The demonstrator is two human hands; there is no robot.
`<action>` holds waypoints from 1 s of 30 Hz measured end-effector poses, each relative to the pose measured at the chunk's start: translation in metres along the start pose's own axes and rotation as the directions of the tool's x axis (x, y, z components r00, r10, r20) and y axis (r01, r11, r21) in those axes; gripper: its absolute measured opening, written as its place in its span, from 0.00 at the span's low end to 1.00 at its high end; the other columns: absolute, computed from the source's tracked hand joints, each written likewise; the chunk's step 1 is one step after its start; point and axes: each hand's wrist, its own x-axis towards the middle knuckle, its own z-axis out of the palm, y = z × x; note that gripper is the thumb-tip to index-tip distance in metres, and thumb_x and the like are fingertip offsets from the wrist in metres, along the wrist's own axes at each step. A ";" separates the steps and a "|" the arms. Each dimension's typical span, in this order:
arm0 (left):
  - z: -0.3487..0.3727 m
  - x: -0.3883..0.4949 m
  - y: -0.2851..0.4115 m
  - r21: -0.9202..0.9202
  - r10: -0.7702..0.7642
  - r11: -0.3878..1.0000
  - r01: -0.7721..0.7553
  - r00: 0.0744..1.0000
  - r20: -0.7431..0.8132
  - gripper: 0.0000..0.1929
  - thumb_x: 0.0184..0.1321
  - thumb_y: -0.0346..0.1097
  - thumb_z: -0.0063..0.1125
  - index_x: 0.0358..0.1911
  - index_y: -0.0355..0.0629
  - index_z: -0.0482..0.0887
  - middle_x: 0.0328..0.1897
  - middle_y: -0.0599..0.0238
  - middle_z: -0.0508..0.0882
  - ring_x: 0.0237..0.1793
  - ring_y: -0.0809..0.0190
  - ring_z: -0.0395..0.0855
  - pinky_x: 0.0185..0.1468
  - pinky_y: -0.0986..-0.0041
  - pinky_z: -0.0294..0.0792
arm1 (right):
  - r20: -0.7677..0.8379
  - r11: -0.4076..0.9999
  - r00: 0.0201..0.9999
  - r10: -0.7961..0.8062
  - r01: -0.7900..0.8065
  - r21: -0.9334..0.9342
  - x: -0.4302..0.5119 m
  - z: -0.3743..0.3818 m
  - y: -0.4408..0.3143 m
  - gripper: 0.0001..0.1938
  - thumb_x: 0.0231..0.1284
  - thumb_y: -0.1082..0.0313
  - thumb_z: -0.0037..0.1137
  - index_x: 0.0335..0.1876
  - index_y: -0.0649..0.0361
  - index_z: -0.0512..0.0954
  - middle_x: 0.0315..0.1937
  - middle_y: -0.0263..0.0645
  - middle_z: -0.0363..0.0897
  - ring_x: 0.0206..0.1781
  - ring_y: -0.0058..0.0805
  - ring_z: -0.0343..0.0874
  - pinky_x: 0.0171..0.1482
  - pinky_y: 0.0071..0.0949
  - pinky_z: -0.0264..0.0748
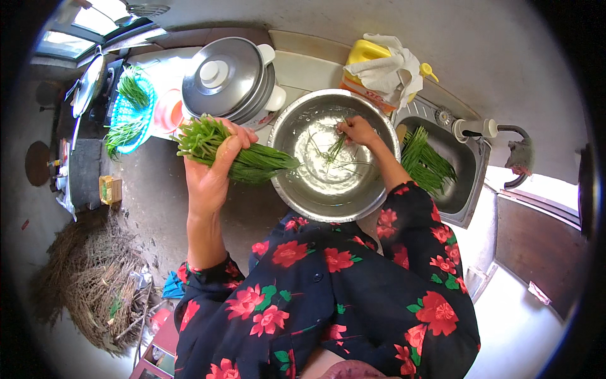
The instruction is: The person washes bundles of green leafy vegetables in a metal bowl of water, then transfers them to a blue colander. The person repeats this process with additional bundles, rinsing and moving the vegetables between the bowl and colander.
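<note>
My left hand [215,156] grips a thick bundle of green chives [260,163], cut ends to the left and leaf tips reaching the rim of a steel basin [280,187]. Over that basin, my right hand [357,130] pinches a few loose strands [337,148] of the same greens. Water fills the basin's lower part, with some thin strands in it. More chives [426,163] lie in the sink [466,175] to the right. On the left, a blue basket [124,116] holds further green bunches.
A lidded pot [222,78] stands behind my left hand, beside a pink bowl [168,111]. Behind the basin is a yellow jug [367,52] draped with a white cloth [395,68]. The faucet [478,129] overhangs the sink. Dry brush [99,284] lies on the floor at left.
</note>
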 end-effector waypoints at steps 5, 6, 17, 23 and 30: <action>0.002 0.003 -0.006 0.003 0.019 1.000 -0.019 1.000 0.007 0.06 0.67 0.27 0.59 0.41 0.35 0.76 0.35 0.60 0.80 0.42 0.57 0.80 0.54 0.61 0.73 | 0.086 0.994 0.992 -0.089 0.094 -0.049 0.008 0.015 -0.031 0.18 0.64 0.56 0.61 0.31 0.68 0.82 0.24 0.44 0.84 0.23 0.30 0.86 0.32 0.35 0.80; 0.007 0.006 -0.008 -0.016 0.010 1.000 -0.010 1.000 0.027 0.06 0.67 0.27 0.59 0.41 0.35 0.76 0.35 0.60 0.80 0.42 0.57 0.80 0.54 0.61 0.73 | 0.083 0.999 0.996 -0.020 0.023 -0.034 0.016 0.029 -0.020 0.18 0.62 0.56 0.63 0.33 0.70 0.82 0.26 0.45 0.85 0.23 0.31 0.86 0.32 0.35 0.81; 0.005 -0.004 -0.006 0.061 -0.018 0.998 0.018 1.000 -0.007 0.03 0.67 0.26 0.57 0.39 0.34 0.76 0.34 0.61 0.80 0.41 0.58 0.81 0.53 0.65 0.73 | 0.046 0.912 0.969 -0.243 0.244 -0.329 0.029 0.085 0.037 0.13 0.56 0.61 0.68 0.33 0.66 0.85 0.26 0.46 0.85 0.29 0.33 0.87 0.38 0.34 0.83; 0.002 0.011 -0.043 0.339 -0.060 0.941 0.015 0.990 0.124 0.11 0.69 0.28 0.57 0.50 0.32 0.83 0.46 0.63 0.87 0.47 0.68 0.82 0.54 0.74 0.73 | 0.165 0.969 0.961 -0.223 0.199 0.146 -0.041 -0.010 -0.053 0.12 0.65 0.61 0.63 0.35 0.64 0.84 0.22 0.32 0.82 0.26 0.16 0.80 0.32 0.21 0.77; 0.048 0.024 -0.076 0.278 -0.169 0.956 0.094 0.951 0.258 0.14 0.69 0.34 0.60 0.52 0.33 0.83 0.48 0.62 0.88 0.49 0.68 0.82 0.56 0.73 0.73 | 0.162 0.882 0.886 -0.435 0.383 0.275 -0.142 -0.061 -0.181 0.15 0.72 0.61 0.58 0.50 0.67 0.80 0.38 0.32 0.82 0.36 0.16 0.82 0.42 0.20 0.81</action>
